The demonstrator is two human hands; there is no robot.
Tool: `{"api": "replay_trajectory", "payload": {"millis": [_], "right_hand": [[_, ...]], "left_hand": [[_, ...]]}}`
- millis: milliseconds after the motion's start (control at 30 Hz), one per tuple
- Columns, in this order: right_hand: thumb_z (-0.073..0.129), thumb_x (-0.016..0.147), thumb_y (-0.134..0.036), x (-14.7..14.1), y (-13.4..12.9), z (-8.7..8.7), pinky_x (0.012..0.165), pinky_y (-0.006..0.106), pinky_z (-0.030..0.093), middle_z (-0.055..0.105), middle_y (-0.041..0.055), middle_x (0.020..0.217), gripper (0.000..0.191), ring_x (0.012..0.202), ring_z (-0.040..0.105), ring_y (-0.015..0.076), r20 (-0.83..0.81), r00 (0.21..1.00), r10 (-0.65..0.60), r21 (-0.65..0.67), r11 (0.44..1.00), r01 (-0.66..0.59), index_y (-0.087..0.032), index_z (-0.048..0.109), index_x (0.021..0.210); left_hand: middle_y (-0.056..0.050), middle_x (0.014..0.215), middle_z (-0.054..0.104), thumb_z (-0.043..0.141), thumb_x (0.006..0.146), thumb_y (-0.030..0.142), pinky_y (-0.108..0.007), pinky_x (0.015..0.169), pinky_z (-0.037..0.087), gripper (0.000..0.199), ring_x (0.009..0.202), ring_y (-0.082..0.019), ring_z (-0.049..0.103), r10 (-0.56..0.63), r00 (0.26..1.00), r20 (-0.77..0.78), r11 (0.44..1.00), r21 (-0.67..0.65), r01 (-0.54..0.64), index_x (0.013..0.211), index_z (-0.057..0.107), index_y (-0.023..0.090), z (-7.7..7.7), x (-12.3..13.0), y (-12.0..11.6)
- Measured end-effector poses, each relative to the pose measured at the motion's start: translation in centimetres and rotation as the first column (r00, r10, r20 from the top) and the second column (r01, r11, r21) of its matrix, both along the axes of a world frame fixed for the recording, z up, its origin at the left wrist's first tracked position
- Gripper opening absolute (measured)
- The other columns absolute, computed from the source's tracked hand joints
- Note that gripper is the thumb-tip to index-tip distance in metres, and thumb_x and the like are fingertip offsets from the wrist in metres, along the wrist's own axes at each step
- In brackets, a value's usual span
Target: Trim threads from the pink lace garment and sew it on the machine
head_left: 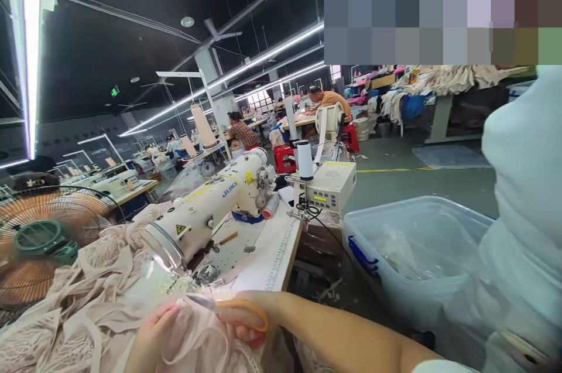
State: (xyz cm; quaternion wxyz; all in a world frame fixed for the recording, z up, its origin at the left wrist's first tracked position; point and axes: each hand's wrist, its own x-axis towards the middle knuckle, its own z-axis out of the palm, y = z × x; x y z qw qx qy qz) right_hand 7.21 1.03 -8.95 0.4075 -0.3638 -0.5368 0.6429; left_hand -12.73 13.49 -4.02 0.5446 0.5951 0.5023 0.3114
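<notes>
**Snipping at the pink fabric, right at the sewing machine**

Closest to the camera, the right hand (246,321) has its fingers (239,335) closed through the orange handles of a pair of scissors (232,307), blades pointing left toward the cloth. I can't tell how far apart the blades are, the tips are partly lost against the fabric. The left hand (153,332) is just left of that, fingers curled shut and pinching a fold of the pale pink fabric (193,341), which is bunched up at the near edge of the counter (272,250).

My take on doing this bit well: keep the pinched fold taut so the blades meet only the bit meant to go, and keep the tips well clear of the lace trim and of the left fingertips. Small snips, not one big chomp.

Just beyond, more of the same pink stuff is heaped to the left, and the white sewing machine (215,200) runs diagonally across the counter. A white thread cone (304,159) and a small control box (331,185) stand behind it. Right of the counter there's a clear plastic bin (395,244) on the floor. At far left an orange fan (39,238) is spinning. Way back, other people sit at rows of machines under long strip lights.
</notes>
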Motion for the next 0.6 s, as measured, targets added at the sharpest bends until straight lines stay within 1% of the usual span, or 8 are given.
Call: {"api": "replay_trajectory", "payload": {"millis": [67, 133, 233, 300, 467, 533, 600], "right_hand": [[0.058, 0.074, -0.058, 0.1, 0.0, 0.0, 0.039, 0.021, 0.025, 0.041, -0.0047, 0.05, 0.041, 0.04, 0.029, 0.0068, -0.026, 0.999, 0.032, -0.052, 0.998, -0.034, -0.019, 0.049, 0.065], [0.057, 0.077, -0.053, 0.1, 0.1, 0.0, 0.039, 0.021, 0.025, 0.041, -0.0049, 0.049, 0.038, 0.04, 0.029, 0.0066, -0.034, 0.996, 0.079, -0.114, 0.99, -0.082, -0.018, 0.048, 0.065], [0.052, 0.081, -0.05, 0.3, -0.1, 0.1, 0.037, 0.021, 0.024, 0.036, -0.0062, 0.041, 0.037, 0.035, 0.027, 0.0066, -0.023, 0.991, 0.135, -0.175, 0.975, -0.137, -0.018, 0.049, 0.062], [0.052, 0.082, -0.048, 0.3, -0.5, 0.3, 0.035, 0.02, 0.024, 0.034, -0.0068, 0.038, 0.038, 0.033, 0.027, 0.0063, -0.021, 0.991, 0.13, -0.167, 0.977, -0.132, -0.017, 0.049, 0.059], [0.053, 0.081, -0.049, 0.3, -1.6, 1.1, 0.034, 0.02, 0.023, 0.036, -0.0069, 0.036, 0.04, 0.032, 0.028, 0.0061, -0.041, 0.997, 0.06, -0.079, 0.995, -0.063, -0.016, 0.052, 0.06], [0.054, 0.079, -0.052, 0.3, -1.6, 1.2, 0.033, 0.02, 0.023, 0.035, -0.0073, 0.036, 0.04, 0.031, 0.027, 0.0061, -0.05, 0.997, 0.067, -0.08, 0.994, -0.071, -0.016, 0.053, 0.061], [0.054, 0.079, -0.054, 0.3, -1.4, 1.2, 0.033, 0.02, 0.022, 0.035, -0.0071, 0.036, 0.041, 0.032, 0.026, 0.0058, -0.048, 0.995, 0.089, -0.096, 0.991, -0.093, -0.016, 0.052, 0.06]], "left_hand": [[-0.008, 0.076, 0.071, 0.075, 0.036, 0.038, -0.034, 0.073, 0.054, 0.039, 0.091, -0.032, 0.063, 0.004, 1.0, 0.029, 1.0, -0.006, -0.004, 0.067, 0.069, 0.015, -0.4, 0.0, 0.2], [-0.008, 0.076, 0.071, 0.076, 0.035, 0.038, -0.034, 0.073, 0.055, 0.039, 0.09, -0.033, 0.063, 0.007, 1.0, 0.025, 1.0, 0.009, -0.008, 0.066, 0.07, 0.015, -0.9, -0.2, 0.6], [-0.009, 0.083, 0.071, 0.077, 0.035, 0.04, -0.032, 0.077, 0.055, 0.041, 0.095, -0.034, 0.062, -0.041, 0.999, -0.002, 0.998, 0.039, 0.041, 0.068, 0.071, 0.015, -1.5, -0.6, 1.2], [-0.01, 0.088, 0.071, 0.077, 0.037, 0.04, -0.032, 0.08, 0.054, 0.042, 0.099, -0.033, 0.061, -0.067, 0.998, -0.004, 0.997, 0.049, 0.067, 0.071, 0.072, 0.014, -1.7, -0.8, 1.5], [-0.011, 0.094, 0.07, 0.079, 0.041, 0.039, -0.035, 0.089, 0.05, 0.043, 0.106, -0.034, 0.057, -0.085, 0.996, -0.013, 0.996, 0.02, 0.085, 0.075, 0.073, 0.014, -2.1, -1.3, 2.4], [-0.011, 0.096, 0.07, 0.08, 0.041, 0.039, -0.038, 0.092, 0.048, 0.043, 0.109, -0.035, 0.055, -0.076, 0.997, -0.028, 0.997, 0.033, 0.077, 0.075, 0.073, 0.014, -2.1, -1.4, 2.4], [-0.01, 0.095, 0.07, 0.08, 0.041, 0.039, -0.04, 0.091, 0.049, 0.041, 0.107, -0.036, 0.056, -0.072, 0.997, -0.028, 0.996, 0.05, 0.073, 0.074, 0.072, 0.015, -2.0, -1.4, 2.0]]}}
